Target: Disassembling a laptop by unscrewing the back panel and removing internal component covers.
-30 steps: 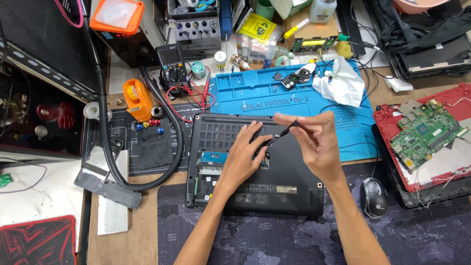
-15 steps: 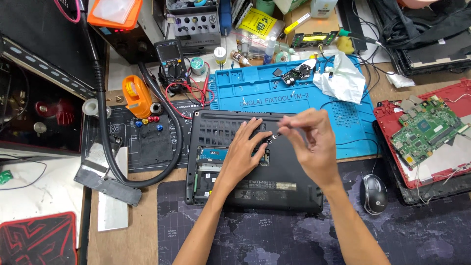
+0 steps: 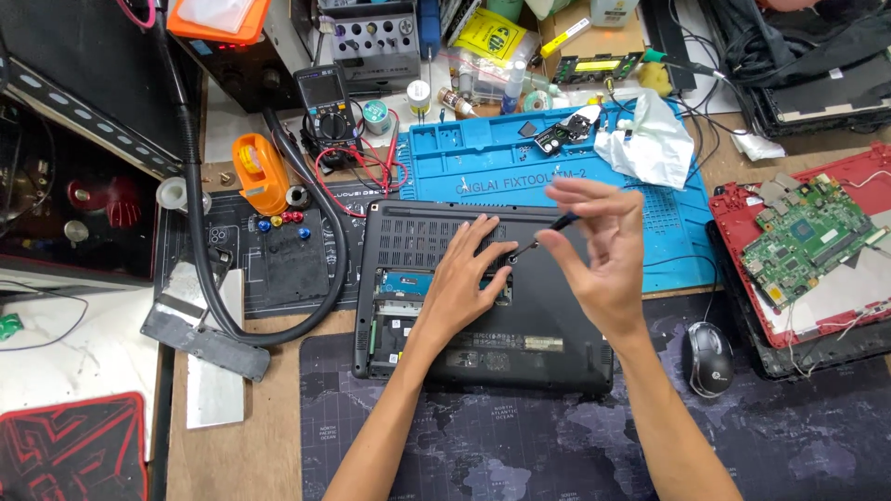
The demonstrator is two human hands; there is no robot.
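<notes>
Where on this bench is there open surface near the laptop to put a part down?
Free: the dark map mat in front of the black laptop, between the forearms and left of the mouse; also the blue mat's left trays. Crowded: the bench's back edge with the multimeter and bottles, and the right side, with the green circuit board.

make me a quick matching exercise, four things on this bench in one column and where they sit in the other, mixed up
Things:
1. left hand
2. right hand
3. computer mouse
4. green circuit board

Places:
A. in the red case at the right edge
B. flat on the black laptop base
C. on the dark map mat, right of the laptop
D. raised over the laptop, pinching a small screwdriver

Pairs: 1-B, 2-D, 3-C, 4-A
</notes>
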